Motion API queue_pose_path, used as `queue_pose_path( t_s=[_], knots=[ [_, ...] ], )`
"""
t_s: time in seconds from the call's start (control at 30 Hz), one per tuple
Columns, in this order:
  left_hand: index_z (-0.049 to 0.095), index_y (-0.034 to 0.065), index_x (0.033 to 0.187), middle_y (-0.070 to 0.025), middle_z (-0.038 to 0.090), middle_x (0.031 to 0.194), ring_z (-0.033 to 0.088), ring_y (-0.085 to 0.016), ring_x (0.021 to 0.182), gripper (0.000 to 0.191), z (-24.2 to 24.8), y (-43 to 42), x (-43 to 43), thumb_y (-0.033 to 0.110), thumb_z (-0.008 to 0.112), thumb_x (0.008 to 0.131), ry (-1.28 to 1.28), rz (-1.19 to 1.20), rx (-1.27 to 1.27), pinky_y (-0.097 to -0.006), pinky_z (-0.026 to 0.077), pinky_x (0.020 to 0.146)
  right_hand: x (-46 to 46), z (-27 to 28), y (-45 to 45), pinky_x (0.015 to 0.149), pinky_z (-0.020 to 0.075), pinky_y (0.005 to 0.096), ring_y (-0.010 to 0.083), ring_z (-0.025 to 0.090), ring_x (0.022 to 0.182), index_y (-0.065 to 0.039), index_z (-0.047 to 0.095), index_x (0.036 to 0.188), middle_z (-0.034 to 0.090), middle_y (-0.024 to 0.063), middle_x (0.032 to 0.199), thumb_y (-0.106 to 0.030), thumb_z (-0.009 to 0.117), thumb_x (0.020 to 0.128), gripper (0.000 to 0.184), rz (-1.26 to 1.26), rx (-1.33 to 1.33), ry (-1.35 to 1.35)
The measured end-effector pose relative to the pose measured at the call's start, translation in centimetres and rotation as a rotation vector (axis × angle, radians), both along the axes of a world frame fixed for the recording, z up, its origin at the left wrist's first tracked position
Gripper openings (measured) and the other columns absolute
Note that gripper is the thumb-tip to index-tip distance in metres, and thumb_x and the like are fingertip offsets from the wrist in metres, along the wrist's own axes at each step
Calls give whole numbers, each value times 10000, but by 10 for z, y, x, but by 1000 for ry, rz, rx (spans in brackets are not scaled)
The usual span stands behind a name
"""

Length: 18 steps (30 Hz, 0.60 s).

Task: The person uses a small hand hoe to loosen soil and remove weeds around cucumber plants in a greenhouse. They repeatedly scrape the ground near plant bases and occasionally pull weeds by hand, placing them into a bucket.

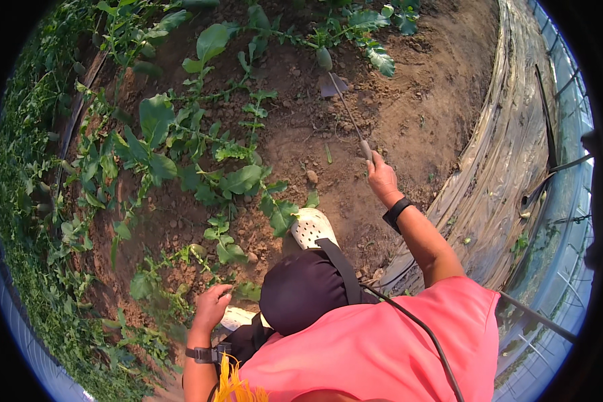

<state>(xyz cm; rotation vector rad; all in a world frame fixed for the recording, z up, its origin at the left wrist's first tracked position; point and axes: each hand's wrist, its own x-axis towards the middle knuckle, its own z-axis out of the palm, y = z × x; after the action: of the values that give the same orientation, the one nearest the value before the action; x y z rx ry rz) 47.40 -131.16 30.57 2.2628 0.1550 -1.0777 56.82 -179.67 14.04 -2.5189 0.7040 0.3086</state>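
My right hand (379,173) grips the pale handle of a long-shafted hand hoe (349,113), whose flat metal blade rests at the bare soil in the upper middle. Just above the blade lies a green radish root (324,59) with leafy stems. My left hand (212,305) is low at the left, beside my knee, its fingers loosely bent with nothing seen in them. Leafy radish plants (156,120) lean over the soil left of the hoe, and a smaller plant (223,241) stands just above my left hand.
Dense green foliage (35,201) fills the left side. Crumpled plastic film (502,151) runs down the right, beside the clear greenhouse wall (568,221). A white perforated clog (312,228) is on my foot by the plants. A small stone (312,176) lies on the soil.
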Motion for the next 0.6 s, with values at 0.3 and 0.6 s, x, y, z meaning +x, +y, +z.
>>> queue_pose_path(
  t_s=[0.3,0.6],
  knots=[
    [624,30,1054,-130,637,984,616,-239,876,282,5,-12,5,81,576,781,-92,-25,-30,-309,473,775,195,-25,49,765,439,501,398,581,909,-65,516,1061,623,208,931,-303,444,912,290,55,84,-37],
    [640,69,1026,-141,635,993,611,-304,906,254,1,-2,-12,92,601,776,-59,-4,-3,-348,476,793,84,-23,49,740,451,516,418,596,857,-113,455,1202,631,225,888,-328,434,910,363,23,18,103]
  ],
)
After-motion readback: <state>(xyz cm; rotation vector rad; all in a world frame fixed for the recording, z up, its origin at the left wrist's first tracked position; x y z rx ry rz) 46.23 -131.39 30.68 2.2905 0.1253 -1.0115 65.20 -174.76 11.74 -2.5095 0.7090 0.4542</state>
